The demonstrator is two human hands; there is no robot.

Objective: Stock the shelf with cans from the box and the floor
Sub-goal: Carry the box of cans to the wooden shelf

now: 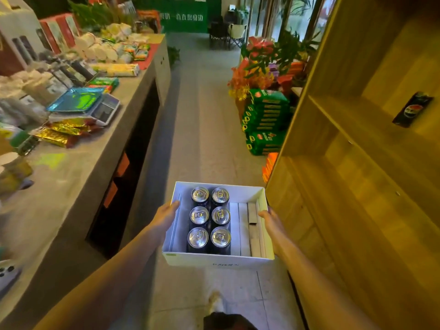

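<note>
A white open box (214,259) hangs above the aisle floor, carried between both hands. My left hand (165,214) grips its left wall, thumb over the rim. My right hand (269,219) grips the right wall the same way. Several dark cans (210,217) stand upright in two rows in the box's left half; white and grey inserts fill the right half. The wooden shelf (357,163) rises on the right. One dark cola can (412,109) stands on an upper board.
A long grey counter (78,177) on the left carries a scale (95,107), snack packets and paper goods. Stacked green sacks (265,122) and flowers stand past the shelf's end. The aisle floor runs ahead. My foot (216,303) shows below the box.
</note>
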